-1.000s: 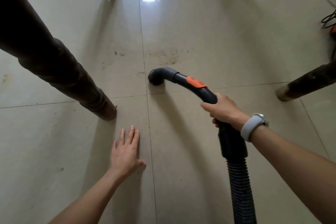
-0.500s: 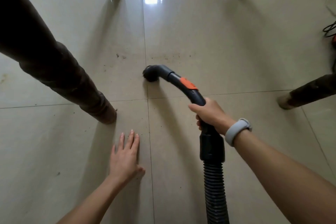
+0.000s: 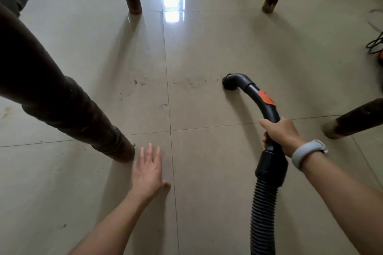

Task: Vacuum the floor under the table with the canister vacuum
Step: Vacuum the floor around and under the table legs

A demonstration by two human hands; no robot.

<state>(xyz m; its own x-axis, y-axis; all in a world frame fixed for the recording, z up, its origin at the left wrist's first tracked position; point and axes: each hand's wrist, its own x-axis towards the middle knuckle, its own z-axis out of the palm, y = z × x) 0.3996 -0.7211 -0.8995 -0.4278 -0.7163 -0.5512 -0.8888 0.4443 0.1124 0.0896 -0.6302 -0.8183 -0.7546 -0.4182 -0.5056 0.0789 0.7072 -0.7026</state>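
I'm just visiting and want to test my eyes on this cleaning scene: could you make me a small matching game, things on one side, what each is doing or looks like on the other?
Things:
1. left hand
2. right hand
3. nozzle
4. wristband

States:
A. pale grey
B. flat on the floor tile, fingers spread
C. wrapped round the black hose handle
D. at the right end of a dirt streak

Pairs: 1-B, 2-C, 3-D, 4-A
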